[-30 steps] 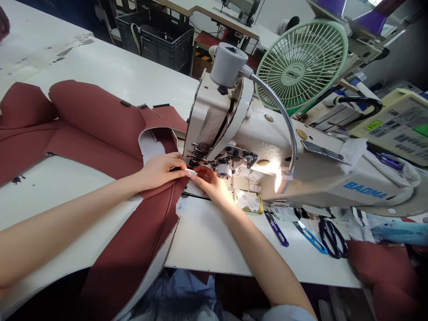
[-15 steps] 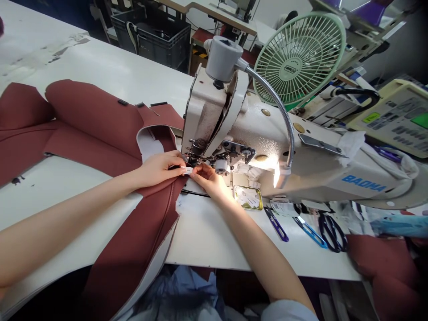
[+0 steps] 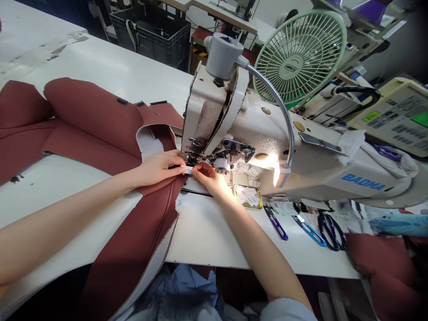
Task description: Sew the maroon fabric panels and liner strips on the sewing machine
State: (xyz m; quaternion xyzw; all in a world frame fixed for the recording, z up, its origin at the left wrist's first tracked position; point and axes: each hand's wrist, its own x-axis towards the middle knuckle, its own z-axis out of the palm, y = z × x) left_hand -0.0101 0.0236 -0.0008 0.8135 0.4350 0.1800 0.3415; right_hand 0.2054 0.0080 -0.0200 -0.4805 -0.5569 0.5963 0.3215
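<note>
A small white label (image 3: 188,170) is held between my two hands, just in front of the needle area of the sewing machine (image 3: 230,120). My left hand (image 3: 162,167) lies on the dark red fabric (image 3: 147,227) and pinches the label's left end, fingers closed. From the other side, my right hand (image 3: 207,177) grips the label's right end between thumb and fingertips. The fabric spreads left across the table and hangs over its front edge, with its pale backing showing. The needle itself is hidden from sight.
A tin of white labels (image 3: 248,196) stands right of my right hand. Beyond it lie purple thread snips (image 3: 276,223), blue snips (image 3: 309,231) and black scissors (image 3: 332,232). A lit gooseneck lamp (image 3: 283,171) bends over the machine. Behind stands a green fan (image 3: 300,58).
Almost nothing differs: both hands stay on the label at the same spot. The whole view has shifted very slightly.
</note>
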